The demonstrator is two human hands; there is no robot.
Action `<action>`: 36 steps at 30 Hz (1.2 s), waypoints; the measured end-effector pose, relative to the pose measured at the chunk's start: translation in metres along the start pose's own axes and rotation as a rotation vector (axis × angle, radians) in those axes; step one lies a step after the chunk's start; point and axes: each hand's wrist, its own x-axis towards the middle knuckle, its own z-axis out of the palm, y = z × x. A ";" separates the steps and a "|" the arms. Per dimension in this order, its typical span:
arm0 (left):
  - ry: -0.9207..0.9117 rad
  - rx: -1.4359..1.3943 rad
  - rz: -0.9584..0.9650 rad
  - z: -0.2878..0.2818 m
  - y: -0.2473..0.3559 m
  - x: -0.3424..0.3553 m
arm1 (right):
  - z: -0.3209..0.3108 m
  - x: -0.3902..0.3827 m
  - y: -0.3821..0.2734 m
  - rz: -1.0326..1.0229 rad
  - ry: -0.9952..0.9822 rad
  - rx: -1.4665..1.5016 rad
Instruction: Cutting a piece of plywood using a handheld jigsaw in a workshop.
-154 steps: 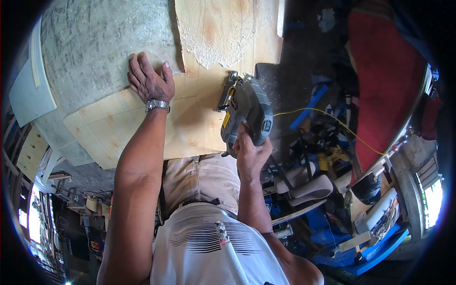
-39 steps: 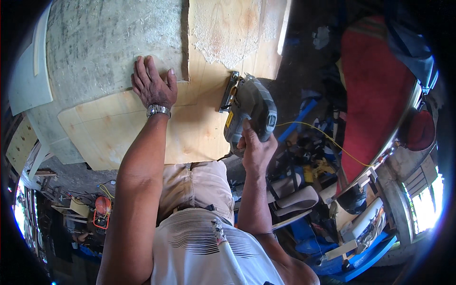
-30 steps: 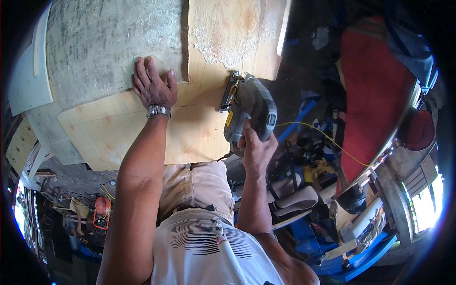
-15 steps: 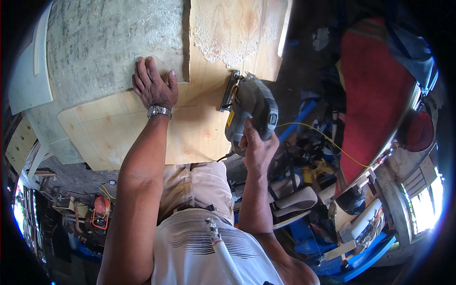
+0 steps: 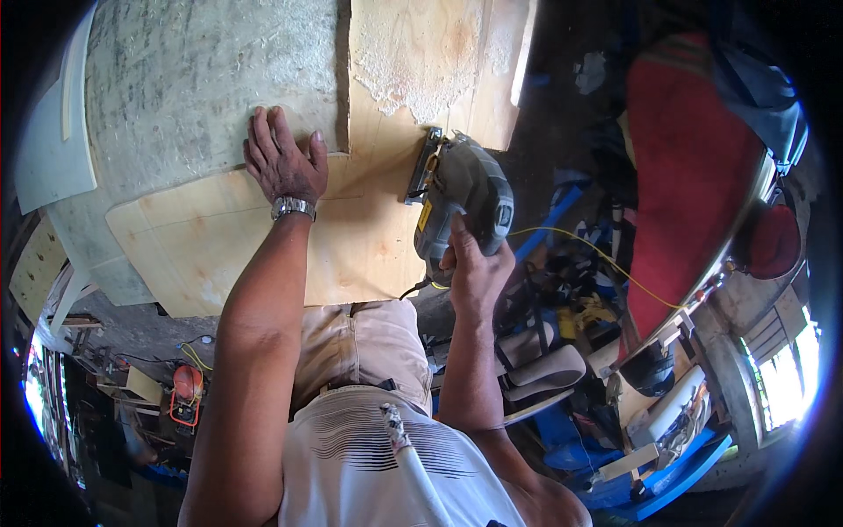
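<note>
My right hand (image 5: 479,259) is wrapped round the handle of a dark grey jigsaw (image 5: 474,184) with a yellow label. The saw's metal base plate (image 5: 423,165) rests at the right part of a pale plywood sheet (image 5: 369,233); the blade itself cannot be made out. A pencil-like line runs across the sheet. My left hand (image 5: 285,162), with a metal watch (image 5: 292,207) at its wrist, lies flat with fingers spread, pressing on the edge of a greyish board (image 5: 211,88) and the plywood beside it.
Rough whitish residue (image 5: 413,79) coats the plywood's far part. A yellow cord (image 5: 606,255) stretches to the right, past a red panel (image 5: 685,176). Cluttered tools and scraps lie at lower right, and an orange-red machine (image 5: 186,386) stands at lower left. A cigarette (image 5: 413,465) juts in from below.
Almost nothing differs. The saw and both hands keep their places, apart from a very slight shift of the whole view.
</note>
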 end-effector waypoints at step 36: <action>0.010 -0.001 -0.056 0.000 -0.004 0.001 | 0.009 0.009 0.004 -0.089 -0.051 0.077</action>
